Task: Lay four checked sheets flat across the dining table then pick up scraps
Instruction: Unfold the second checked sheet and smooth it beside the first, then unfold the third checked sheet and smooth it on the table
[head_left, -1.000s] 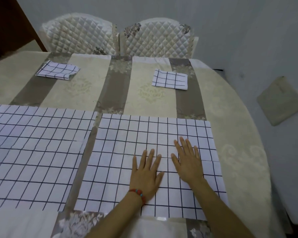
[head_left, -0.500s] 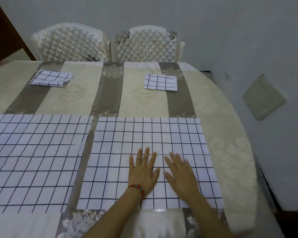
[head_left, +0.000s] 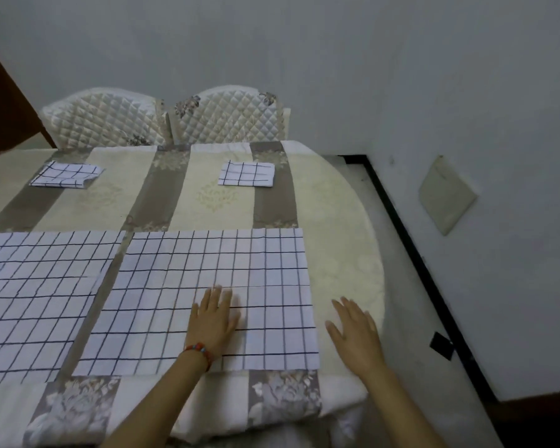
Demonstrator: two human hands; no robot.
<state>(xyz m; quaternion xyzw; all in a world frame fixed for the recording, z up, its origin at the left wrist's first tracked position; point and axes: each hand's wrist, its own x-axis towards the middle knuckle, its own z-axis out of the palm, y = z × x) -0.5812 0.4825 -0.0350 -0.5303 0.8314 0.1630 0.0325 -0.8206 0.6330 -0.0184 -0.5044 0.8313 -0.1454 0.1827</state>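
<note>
Two white sheets with dark checks lie flat side by side on the near half of the table: the right sheet (head_left: 207, 286) and the left sheet (head_left: 36, 286), cut by the left frame edge. Two more checked sheets stay folded at the far side, one at far left (head_left: 66, 174) and one at far middle (head_left: 247, 173). My left hand (head_left: 212, 318), with a red bead bracelet, rests flat on the right sheet, fingers apart. My right hand (head_left: 354, 334) is open, palm down, over the bare tablecloth just right of that sheet.
The dining table (head_left: 343, 240) carries a cream and brown striped cloth and has a rounded right end. Two quilted white chairs (head_left: 162, 119) stand behind it. A grey wall runs close on the right, with a black skirting strip (head_left: 414, 253) along the floor.
My right hand slid off the right sheet to the right, onto the tablecloth. My left hand stayed on the sheet. The view tilted up and to the right.
</note>
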